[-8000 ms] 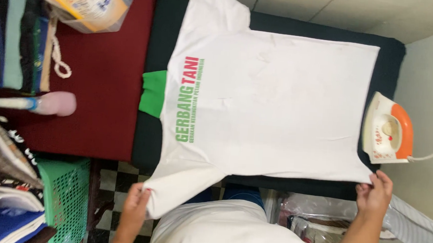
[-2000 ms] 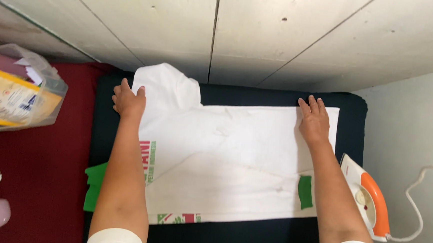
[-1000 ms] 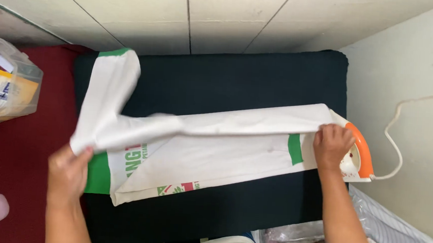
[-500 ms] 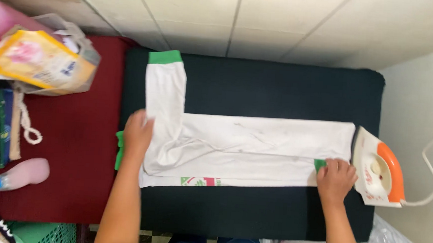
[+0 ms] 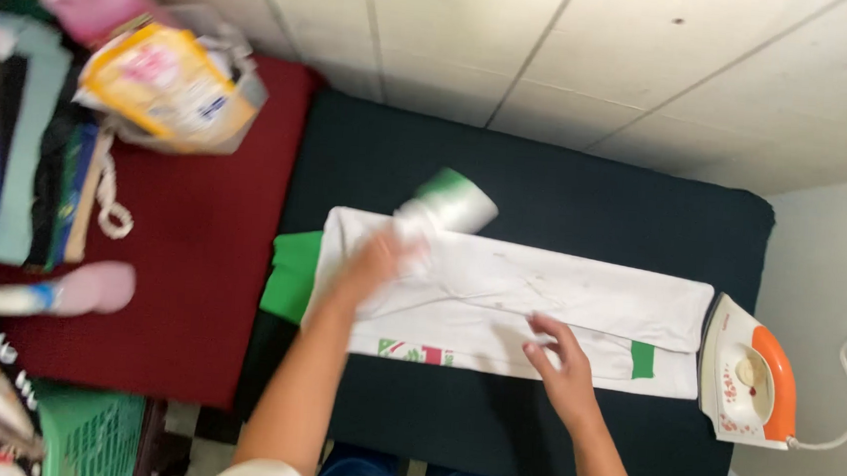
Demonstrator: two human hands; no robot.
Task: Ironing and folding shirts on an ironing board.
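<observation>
Right hand (image 5: 562, 369) rests open-fingered on a folded white cotton shirt with green trim (image 5: 537, 309), lying across a dark padded bench (image 5: 544, 187). Left hand (image 5: 378, 260), blurred, grips its sleeve at eleven o'clock. White-and-orange iron (image 5: 748, 383) at three; red mat (image 5: 197, 254) at nine; tiled floor (image 5: 601, 53) beyond.
</observation>
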